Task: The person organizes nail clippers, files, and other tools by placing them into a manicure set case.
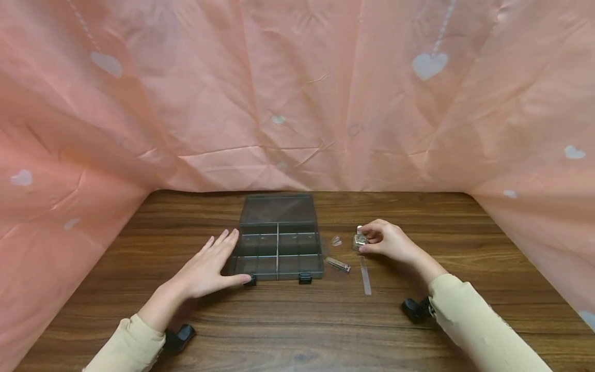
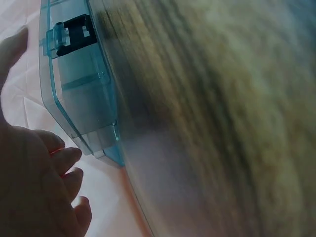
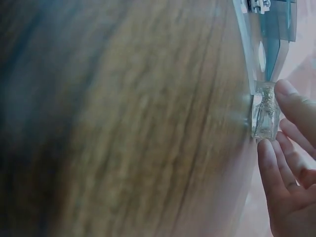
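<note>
Seen on my head feed: brown wood-grain table (image 1: 297,325). On it, translucent divided box (image 1: 297,244), lid back; to its right, small clear pieces (image 1: 337,241), nail clipper (image 1: 338,265), pale strip (image 1: 365,276). Glass jar (image 1: 358,242) beyond strip; contact unclear to me.

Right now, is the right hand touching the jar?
Touching: the right wrist view shows the right hand with thumb and a fingertip against the jar.

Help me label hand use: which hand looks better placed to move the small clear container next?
Right, most likely: the right hand pinches the small clear container between thumb and fingers, while the left hand is spread at the left side of the compartment box, well away from it.
</note>
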Motion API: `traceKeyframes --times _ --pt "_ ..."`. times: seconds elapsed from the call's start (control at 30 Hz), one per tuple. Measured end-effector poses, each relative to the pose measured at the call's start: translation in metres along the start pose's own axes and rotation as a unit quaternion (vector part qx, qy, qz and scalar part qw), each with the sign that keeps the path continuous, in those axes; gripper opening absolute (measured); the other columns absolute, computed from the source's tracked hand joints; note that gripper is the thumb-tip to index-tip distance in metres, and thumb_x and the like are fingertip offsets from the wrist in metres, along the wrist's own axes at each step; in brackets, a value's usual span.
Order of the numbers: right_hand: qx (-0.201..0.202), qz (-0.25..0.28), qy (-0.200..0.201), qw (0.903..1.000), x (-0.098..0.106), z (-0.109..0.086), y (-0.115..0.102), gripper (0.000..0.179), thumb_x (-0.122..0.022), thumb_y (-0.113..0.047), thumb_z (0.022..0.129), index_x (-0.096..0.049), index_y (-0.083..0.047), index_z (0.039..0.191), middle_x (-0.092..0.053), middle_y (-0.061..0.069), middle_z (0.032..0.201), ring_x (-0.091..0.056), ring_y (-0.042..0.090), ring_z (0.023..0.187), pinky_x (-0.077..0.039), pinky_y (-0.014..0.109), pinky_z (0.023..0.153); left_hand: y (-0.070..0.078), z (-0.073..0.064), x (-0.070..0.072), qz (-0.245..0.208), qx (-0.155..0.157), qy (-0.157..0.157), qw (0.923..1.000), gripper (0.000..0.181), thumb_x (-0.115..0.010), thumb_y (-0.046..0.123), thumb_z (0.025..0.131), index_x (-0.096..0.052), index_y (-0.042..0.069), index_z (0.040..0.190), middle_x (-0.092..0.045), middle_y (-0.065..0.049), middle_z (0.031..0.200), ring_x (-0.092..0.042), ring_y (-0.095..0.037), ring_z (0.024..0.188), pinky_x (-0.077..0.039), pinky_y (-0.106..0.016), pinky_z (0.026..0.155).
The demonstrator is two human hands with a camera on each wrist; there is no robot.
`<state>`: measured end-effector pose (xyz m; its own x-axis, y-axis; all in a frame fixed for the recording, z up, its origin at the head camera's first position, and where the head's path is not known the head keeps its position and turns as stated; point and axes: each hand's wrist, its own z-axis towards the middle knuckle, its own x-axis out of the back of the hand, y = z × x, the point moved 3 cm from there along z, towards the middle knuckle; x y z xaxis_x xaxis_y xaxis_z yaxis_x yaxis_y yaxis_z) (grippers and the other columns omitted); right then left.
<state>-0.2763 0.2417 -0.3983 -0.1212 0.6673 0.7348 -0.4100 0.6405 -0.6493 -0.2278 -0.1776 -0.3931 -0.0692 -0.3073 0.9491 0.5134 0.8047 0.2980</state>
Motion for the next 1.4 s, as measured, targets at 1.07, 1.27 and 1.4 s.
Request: traceKeyframes --times 1.07,1.27,1.4 --pt "0.007 -0.017 0.014 0.9997 -0.005 0.007 -0.004 0.028 -0.078 -0.002 0.073 -0.064 -0.002 0.098 -0.060 0.007 0.092 -0.061 0.021 0.085 -0.056 0.033 0.075 -0.003 -0.001 -0.010 0.025 0.006 0.000 0.9997 0.105 -0.053 0.071 0.082 -0.020 -0.003 0.150 -0.018 -0.017 0.156 -0.014 -0.031 0.143 -0.012 -0.051 0.115" --pt "0.025 0.006 0.021 0.9994 -0.005 0.013 -0.021 0.030 -0.078 -0.003 0.075 -0.064 -0.003 0.102 -0.061 0.007 0.096 -0.062 0.022 0.089 -0.055 0.035 0.079 -0.004 -0.001 -0.010 0.027 0.006 0.000 0.9996 0.106 -0.051 0.072 0.082 -0.020 -0.003 0.150 -0.018 -0.017 0.156 -0.014 -0.032 0.143 -0.012 -0.051 0.115" --pt "0.040 0.017 0.017 0.9989 -0.008 0.019 -0.034 0.030 -0.078 -0.003 0.076 -0.064 -0.002 0.104 -0.060 0.008 0.099 -0.062 0.023 0.091 -0.055 0.035 0.081 -0.004 -0.001 -0.009 0.027 0.007 0.001 0.9996 0.106 -0.051 0.072 0.082 -0.020 -0.003 0.150 -0.018 -0.016 0.156 -0.014 -0.031 0.144 -0.011 -0.051 0.115"
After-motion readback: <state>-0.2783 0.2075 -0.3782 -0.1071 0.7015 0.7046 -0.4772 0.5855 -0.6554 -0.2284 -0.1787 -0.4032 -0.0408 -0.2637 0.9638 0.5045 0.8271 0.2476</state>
